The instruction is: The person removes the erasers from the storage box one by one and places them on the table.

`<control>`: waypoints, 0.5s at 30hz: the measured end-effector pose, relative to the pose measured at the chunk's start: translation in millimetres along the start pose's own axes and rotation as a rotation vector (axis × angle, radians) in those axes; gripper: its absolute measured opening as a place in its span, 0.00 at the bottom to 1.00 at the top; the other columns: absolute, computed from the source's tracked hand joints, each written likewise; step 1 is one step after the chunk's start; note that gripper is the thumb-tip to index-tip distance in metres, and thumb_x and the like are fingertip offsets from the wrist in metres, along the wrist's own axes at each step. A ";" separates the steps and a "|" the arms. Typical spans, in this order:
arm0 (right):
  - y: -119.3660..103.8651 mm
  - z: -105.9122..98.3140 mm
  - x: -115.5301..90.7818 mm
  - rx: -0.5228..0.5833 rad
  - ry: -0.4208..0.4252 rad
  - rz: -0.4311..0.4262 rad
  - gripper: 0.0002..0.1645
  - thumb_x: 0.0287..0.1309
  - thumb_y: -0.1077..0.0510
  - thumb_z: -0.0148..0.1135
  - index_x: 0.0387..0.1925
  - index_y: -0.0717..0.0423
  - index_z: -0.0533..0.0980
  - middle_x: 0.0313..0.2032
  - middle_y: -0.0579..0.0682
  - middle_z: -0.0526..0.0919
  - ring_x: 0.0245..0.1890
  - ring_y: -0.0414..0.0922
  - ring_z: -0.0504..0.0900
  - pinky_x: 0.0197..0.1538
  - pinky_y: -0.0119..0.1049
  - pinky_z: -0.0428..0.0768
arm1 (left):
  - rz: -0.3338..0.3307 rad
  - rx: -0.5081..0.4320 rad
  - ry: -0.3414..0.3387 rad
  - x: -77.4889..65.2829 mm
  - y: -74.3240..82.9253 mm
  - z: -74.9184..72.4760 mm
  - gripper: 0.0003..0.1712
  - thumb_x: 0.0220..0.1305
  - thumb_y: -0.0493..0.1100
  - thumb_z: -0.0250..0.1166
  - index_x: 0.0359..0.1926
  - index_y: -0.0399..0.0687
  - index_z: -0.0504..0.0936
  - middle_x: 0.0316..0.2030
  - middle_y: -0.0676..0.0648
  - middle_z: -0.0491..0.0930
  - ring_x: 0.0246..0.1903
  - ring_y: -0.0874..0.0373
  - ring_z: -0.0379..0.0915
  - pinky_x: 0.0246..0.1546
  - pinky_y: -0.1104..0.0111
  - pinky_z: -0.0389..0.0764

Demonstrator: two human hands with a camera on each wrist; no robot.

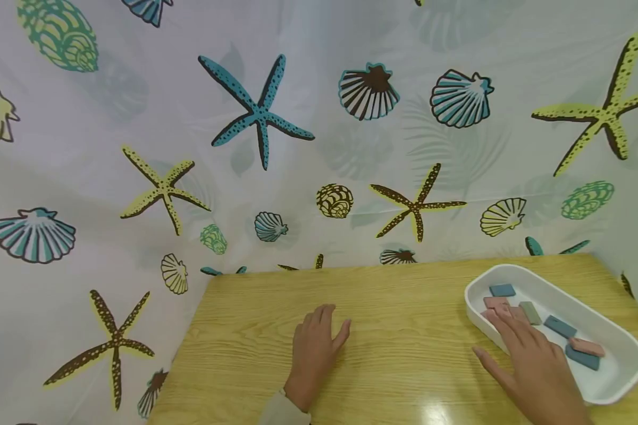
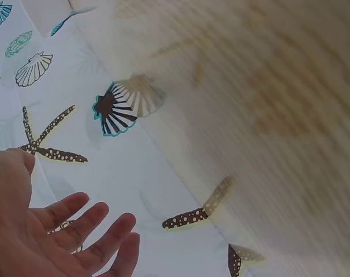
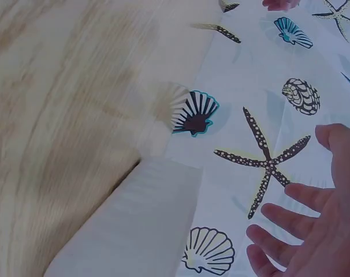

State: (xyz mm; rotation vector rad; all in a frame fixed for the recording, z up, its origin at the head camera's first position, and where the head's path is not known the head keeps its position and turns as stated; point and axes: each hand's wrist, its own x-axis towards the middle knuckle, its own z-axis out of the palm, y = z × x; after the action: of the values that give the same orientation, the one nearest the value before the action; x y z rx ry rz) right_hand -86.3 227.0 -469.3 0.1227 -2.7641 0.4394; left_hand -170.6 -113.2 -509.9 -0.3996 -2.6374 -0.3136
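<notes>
My right hand [image 1: 534, 369] hovers over the near side of a white tray [image 1: 590, 385], fingers stretched toward the pink blocks [image 1: 496, 302] at its left end. Those fingertips overlap one pink piece in the head view. Also in the tray lie a blue block [image 1: 502, 290], a grey-green block [image 1: 530, 313] and another pink block [image 1: 587, 346] resting across a blue one [image 1: 582, 358]; all are small, flat and rectangular. My left hand [image 1: 315, 348] is over the middle of the table, fingers relaxed and holding nothing. Both wrist views show loosely spread fingers.
The wooden table [image 1: 393, 319] reaches back to a white curtain [image 1: 319, 147] printed with starfish and shells, which also hangs along the left and right sides. In the right wrist view, the tray's outer wall [image 3: 134, 225] rises beside the hand.
</notes>
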 end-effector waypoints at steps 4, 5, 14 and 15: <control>0.7 -11.2 -1.4 0.085 0.000 0.045 0.37 0.56 0.37 0.58 0.60 0.55 0.67 0.60 0.63 0.67 0.54 0.65 0.67 0.46 0.65 0.62 | -0.011 -0.077 -0.006 2.7 3.0 2.7 0.25 0.66 0.61 0.49 0.49 0.47 0.77 0.46 0.48 0.77 0.40 0.54 0.76 0.33 0.60 0.76; 0.9 -13.9 -1.9 0.107 0.005 0.060 0.35 0.57 0.39 0.58 0.59 0.56 0.68 0.59 0.64 0.68 0.53 0.65 0.68 0.46 0.64 0.63 | -0.017 -0.113 -0.019 3.2 3.9 3.3 0.25 0.67 0.60 0.49 0.49 0.47 0.77 0.47 0.49 0.77 0.40 0.54 0.76 0.33 0.61 0.76; 12.2 -30.1 -6.7 0.159 0.273 -0.092 0.21 0.45 0.67 0.67 0.45 0.56 0.77 0.40 0.50 0.79 0.27 0.43 0.79 0.31 0.23 0.71 | -0.136 -0.579 -0.236 7.4 16.1 6.0 0.16 0.70 0.53 0.47 0.52 0.57 0.73 0.52 0.57 0.70 0.43 0.63 0.71 0.34 0.70 0.74; 14.3 -30.9 -7.3 0.156 0.296 -0.102 0.21 0.42 0.68 0.67 0.42 0.56 0.77 0.38 0.49 0.79 0.26 0.41 0.78 0.30 0.20 0.69 | -0.141 -0.615 -0.241 8.9 17.8 6.2 0.15 0.70 0.52 0.47 0.52 0.58 0.73 0.52 0.57 0.70 0.43 0.63 0.71 0.34 0.70 0.74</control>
State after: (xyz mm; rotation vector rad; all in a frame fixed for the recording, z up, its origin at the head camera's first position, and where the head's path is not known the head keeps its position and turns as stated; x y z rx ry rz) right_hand -71.7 250.5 -448.2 0.2163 -2.4208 0.5938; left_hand -174.8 -92.9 -508.4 -0.4645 -2.7587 -1.2022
